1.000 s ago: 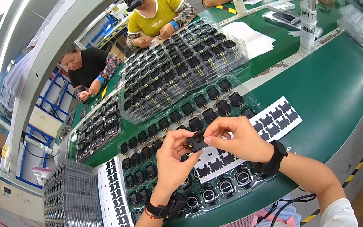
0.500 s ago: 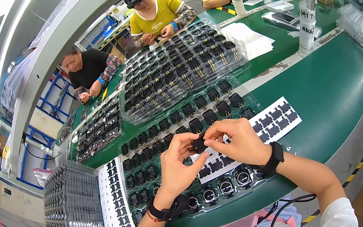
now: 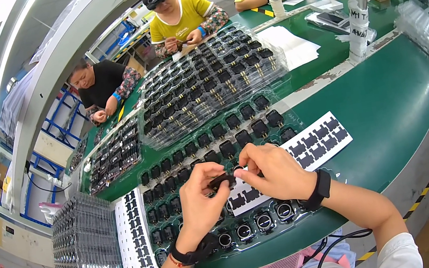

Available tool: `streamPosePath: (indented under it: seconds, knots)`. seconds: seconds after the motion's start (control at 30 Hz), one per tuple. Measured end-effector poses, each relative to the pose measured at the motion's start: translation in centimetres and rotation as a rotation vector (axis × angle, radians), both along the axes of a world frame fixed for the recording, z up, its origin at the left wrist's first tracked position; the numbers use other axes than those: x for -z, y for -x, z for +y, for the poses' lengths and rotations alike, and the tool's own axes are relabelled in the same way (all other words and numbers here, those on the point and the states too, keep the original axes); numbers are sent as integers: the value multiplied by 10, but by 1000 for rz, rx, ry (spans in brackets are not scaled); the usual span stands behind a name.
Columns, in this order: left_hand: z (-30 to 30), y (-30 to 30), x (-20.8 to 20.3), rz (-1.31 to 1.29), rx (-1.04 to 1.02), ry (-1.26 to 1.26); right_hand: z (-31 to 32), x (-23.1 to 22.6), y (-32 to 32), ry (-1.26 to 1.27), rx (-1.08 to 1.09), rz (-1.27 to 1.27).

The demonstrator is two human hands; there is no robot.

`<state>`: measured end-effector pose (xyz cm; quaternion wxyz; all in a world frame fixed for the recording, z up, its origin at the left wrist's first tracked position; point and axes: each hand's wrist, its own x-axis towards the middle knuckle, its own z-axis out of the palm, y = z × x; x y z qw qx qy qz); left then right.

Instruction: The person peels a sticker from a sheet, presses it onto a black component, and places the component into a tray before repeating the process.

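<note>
My left hand (image 3: 200, 201) pinches a small black square part (image 3: 222, 181) between thumb and fingers, tilted nearly edge-on. Close to its right, my right hand (image 3: 274, 172) has thumb and forefinger pressed together; what is between them, if anything, is too small to make out. Beneath both hands lies a white sheet of black die-cut stickers (image 3: 314, 145), resting across a clear plastic tray (image 3: 295, 119). Rows of black square parts (image 3: 227, 149) fill the tray's far side. Along its near edge, several parts show a round ring face (image 3: 264, 221).
Left of the tray lies another sticker sheet (image 3: 140, 235), beside a tall stack of clear trays (image 3: 84, 239). Beyond, stacked filled trays (image 3: 206, 79) stand before two co-workers. A grey post (image 3: 358, 16) rises at the right; clear trays (image 3: 422, 31) sit farther right.
My left hand has shifted slightly left and turned the black part nearly edge-on. My right fingertips have come away from it. The whole view has shifted slightly.
</note>
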<state>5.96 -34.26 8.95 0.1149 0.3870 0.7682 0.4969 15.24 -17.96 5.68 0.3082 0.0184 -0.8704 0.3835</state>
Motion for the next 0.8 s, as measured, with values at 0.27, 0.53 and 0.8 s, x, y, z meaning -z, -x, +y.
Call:
streamPosePath:
  seconds: [0.27,0.53,0.8]
  knots:
    - [-34,22,-17,-218,-64,-94,2,22,-7,-325,53,-130]
    - [-75,70,38,-158,-164,168,-3,63,6,-379,21,-269]
    - [-75,106,33,213,-195,388,6,36,24,-328,97,-62]
